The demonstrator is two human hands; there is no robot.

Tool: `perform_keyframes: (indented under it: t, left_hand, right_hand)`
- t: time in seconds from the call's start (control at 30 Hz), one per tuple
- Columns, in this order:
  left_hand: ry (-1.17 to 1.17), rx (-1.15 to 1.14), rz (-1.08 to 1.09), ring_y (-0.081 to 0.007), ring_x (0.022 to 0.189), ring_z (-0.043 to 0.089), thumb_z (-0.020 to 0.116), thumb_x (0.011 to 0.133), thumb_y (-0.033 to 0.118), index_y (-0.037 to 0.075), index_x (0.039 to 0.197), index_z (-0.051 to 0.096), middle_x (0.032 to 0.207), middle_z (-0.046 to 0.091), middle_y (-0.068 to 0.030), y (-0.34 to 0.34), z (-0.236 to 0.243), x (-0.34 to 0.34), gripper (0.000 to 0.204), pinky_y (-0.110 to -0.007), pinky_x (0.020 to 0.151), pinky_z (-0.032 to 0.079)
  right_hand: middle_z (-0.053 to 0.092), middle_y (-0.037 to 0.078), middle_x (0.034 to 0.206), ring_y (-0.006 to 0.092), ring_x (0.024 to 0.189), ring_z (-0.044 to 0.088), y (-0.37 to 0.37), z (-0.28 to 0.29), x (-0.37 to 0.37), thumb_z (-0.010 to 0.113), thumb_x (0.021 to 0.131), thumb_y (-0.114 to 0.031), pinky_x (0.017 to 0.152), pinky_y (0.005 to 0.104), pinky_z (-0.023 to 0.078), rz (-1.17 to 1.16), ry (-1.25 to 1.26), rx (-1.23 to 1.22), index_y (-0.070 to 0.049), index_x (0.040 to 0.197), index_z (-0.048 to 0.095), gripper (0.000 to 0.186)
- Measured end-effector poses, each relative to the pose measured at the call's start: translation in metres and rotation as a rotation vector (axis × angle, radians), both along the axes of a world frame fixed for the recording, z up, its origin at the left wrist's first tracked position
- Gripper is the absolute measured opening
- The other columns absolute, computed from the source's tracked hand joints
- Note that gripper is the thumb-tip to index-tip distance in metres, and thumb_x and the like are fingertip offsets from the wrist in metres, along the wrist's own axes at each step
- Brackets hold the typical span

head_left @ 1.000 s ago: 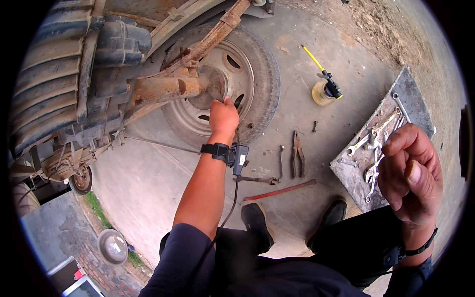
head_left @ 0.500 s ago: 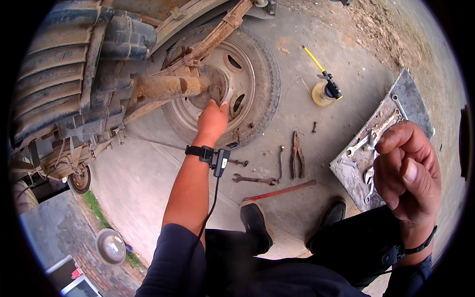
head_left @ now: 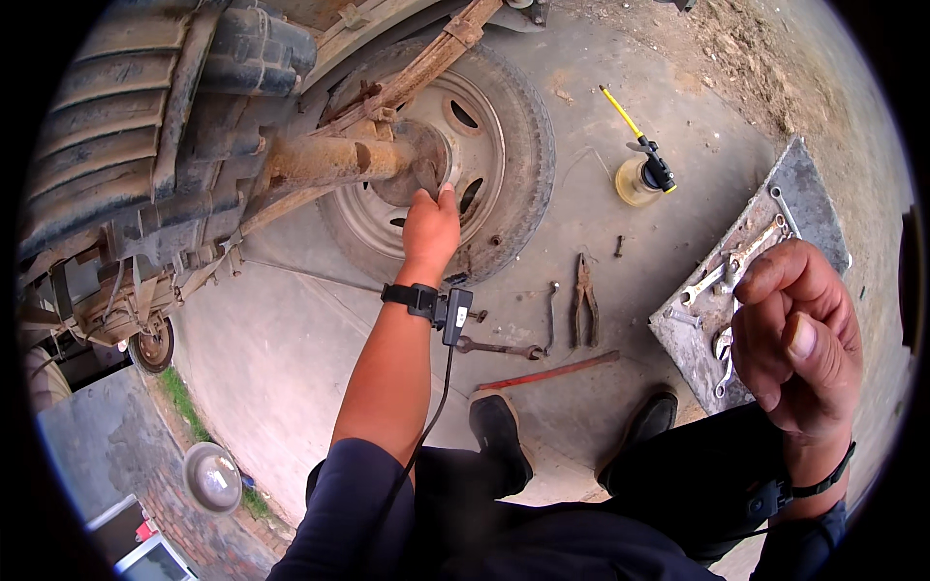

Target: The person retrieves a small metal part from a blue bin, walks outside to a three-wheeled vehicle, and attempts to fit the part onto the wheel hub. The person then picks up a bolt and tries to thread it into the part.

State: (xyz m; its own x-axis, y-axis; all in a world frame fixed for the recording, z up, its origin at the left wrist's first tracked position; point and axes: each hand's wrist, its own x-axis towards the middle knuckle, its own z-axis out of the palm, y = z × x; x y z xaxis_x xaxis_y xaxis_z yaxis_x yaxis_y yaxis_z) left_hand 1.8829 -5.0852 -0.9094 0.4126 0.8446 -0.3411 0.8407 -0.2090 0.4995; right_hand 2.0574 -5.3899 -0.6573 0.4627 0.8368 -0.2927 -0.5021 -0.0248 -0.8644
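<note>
My left hand [head_left: 431,230] reaches to the hub [head_left: 418,160] on the inner side of a wheel [head_left: 528,160]. Its fingertips press together at the hub's lower edge; whatever they pinch is too small and shaded to make out. A rusty axle [head_left: 325,163] runs into that hub from the left. On the right, my right hand [head_left: 804,339] is raised in front of a grey metal tray [head_left: 819,189]. Its fingers are curled in with the thumb against them, and no object shows in them. Several wrenches [head_left: 780,200] lie on the tray, partly behind this hand.
On the concrete lie pliers [head_left: 585,302], an open-ended wrench [head_left: 499,347], a thin metal rod [head_left: 552,320], a red bar [head_left: 547,371] and a bolt [head_left: 619,246]. A spray bottle [head_left: 636,182] stands beyond them. A leaf spring [head_left: 426,63] crosses above the wheel. My shoes [head_left: 499,441] are below.
My left forearm has shifted a little to the right in the picture, with the hand still at the hub. The view has moved slightly. My right hand looks the same.
</note>
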Motion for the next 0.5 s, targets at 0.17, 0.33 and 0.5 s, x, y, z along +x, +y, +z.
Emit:
perform_keyframes:
  t: [0.17, 0.33, 0.5]
  left_hand:
    - [-0.146, -0.118, 0.207, -0.0485, 0.090, 0.062, 0.047, 0.102, 0.042, -0.007, 0.096, 0.054, 0.086, 0.064, -0.0280, -0.002, -0.014, 0.000, 0.049, -0.051, 0.080, 0.048]
    - [-0.275, 0.001, 0.189, -0.0370, 0.073, 0.057, 0.049, 0.103, 0.039, -0.003, 0.093, 0.053, 0.080, 0.059, -0.0207, 0.001, -0.036, -0.008, 0.043, -0.045, 0.069, 0.045]
    - [-0.555, -0.461, 0.412, -0.0165, 0.054, 0.051, 0.053, 0.103, 0.036, 0.007, 0.094, 0.051, 0.069, 0.052, -0.0034, -0.013, -0.001, 0.005, 0.030, -0.032, 0.049, 0.040]
  right_hand:
    - [0.049, -0.001, 0.061, 0.0031, 0.043, 0.040, -0.006, 0.001, -0.002, 0.064, 0.092, -0.022, 0.042, 0.0172, 0.032, -0.037, 0.036, 0.007, 0.010, 0.116, 0.055, 0.041]
    - [0.049, 0.000, 0.061, 0.0032, 0.042, 0.039, -0.011, -0.001, 0.000, 0.064, 0.092, -0.022, 0.041, 0.0173, 0.032, -0.034, 0.028, 0.025, 0.010, 0.116, 0.055, 0.041]
    - [0.048, 0.000, 0.061, 0.0035, 0.042, 0.039, -0.014, 0.000, 0.000, 0.064, 0.092, -0.022, 0.041, 0.0173, 0.032, -0.052, 0.022, -0.002, 0.010, 0.116, 0.055, 0.041]
